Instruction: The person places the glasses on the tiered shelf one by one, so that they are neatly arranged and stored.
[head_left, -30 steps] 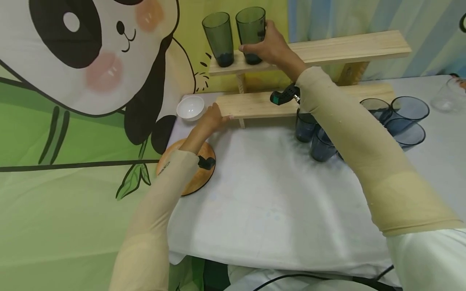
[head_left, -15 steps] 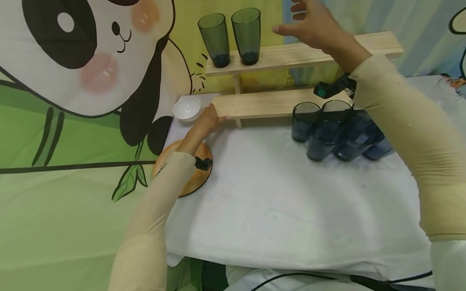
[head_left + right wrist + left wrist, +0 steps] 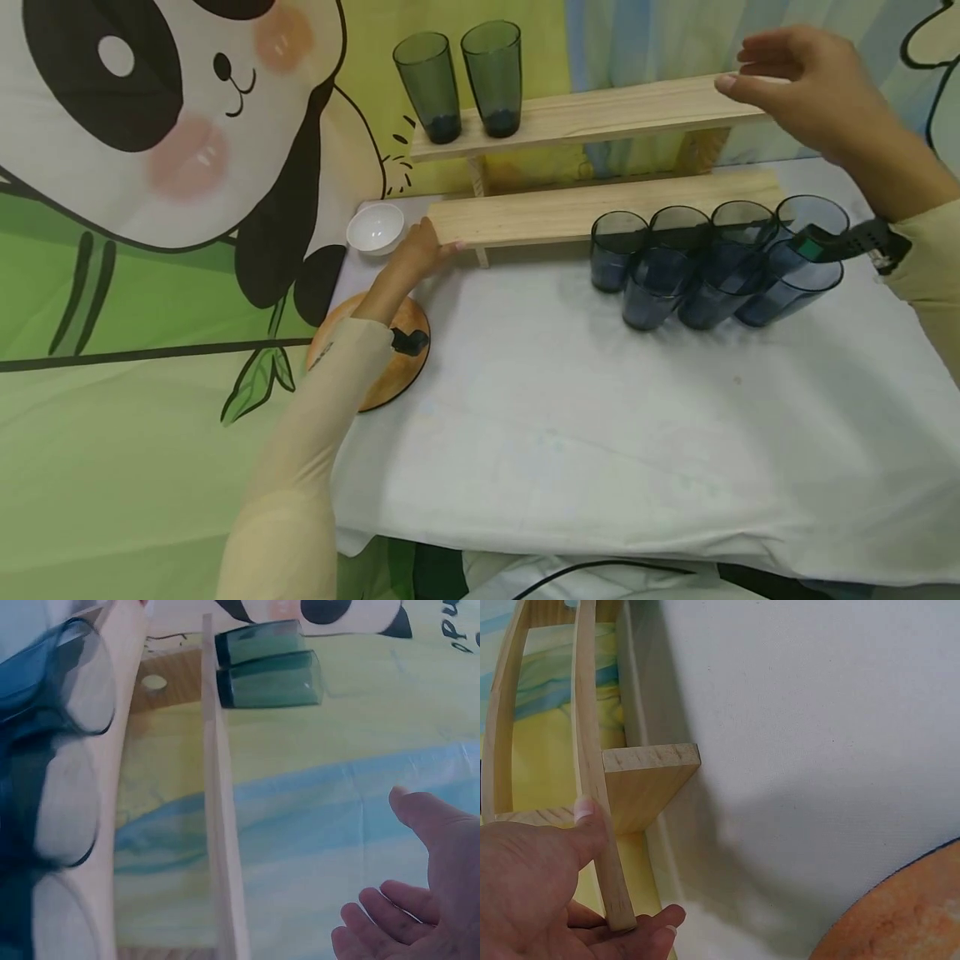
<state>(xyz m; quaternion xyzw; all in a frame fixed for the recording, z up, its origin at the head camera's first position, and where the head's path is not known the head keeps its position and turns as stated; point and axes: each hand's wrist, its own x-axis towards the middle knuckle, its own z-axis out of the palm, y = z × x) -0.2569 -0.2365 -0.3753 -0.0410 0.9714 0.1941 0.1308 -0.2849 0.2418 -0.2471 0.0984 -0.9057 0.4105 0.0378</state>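
My left hand grips the left end of the lower board of a two-tier wooden shelf. In the left wrist view its thumb lies on the board and its fingers are bent round the board's end. Two green glasses, one beside the other, stand upright on the left end of the upper board. My right hand is empty, fingers extended, over the right end of that board. Several blue glasses stand in rows in front of the shelf, below the right wrist.
A white bowl sits left of the shelf. Partly under the left forearm lies a round orange-brown board. White cloth covers the table. A printed panda backdrop hangs behind and to the left.
My right hand has let go of the right-hand green glass and moved right along the upper board. Both green glasses stay on it. The left hand keeps its grip on the shelf.
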